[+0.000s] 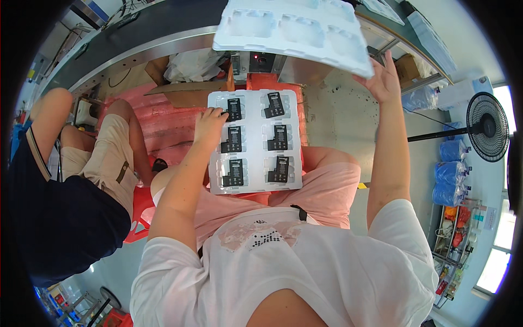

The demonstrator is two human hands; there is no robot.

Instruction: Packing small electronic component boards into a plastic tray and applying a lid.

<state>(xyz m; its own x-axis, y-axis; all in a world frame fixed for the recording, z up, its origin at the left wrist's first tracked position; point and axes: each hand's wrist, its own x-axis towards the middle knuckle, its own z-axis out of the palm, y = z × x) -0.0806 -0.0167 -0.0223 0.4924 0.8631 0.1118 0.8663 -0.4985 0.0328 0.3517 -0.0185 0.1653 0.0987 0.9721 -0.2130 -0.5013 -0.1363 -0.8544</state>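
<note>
Here the left hand [210, 124] pinches a flat black battery [234, 109] in the moulded translucent tray [254, 185]; right hand [381, 79], spread, lifts an empty tray [294, 32].

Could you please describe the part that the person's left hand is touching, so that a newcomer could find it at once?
Start at the white moulded plastic tray lying across the person's lap, which holds six flat black rectangular parts in two columns. The one meant is the flat black part in the far left pocket; alone among them, it lies under the left hand.
</note>
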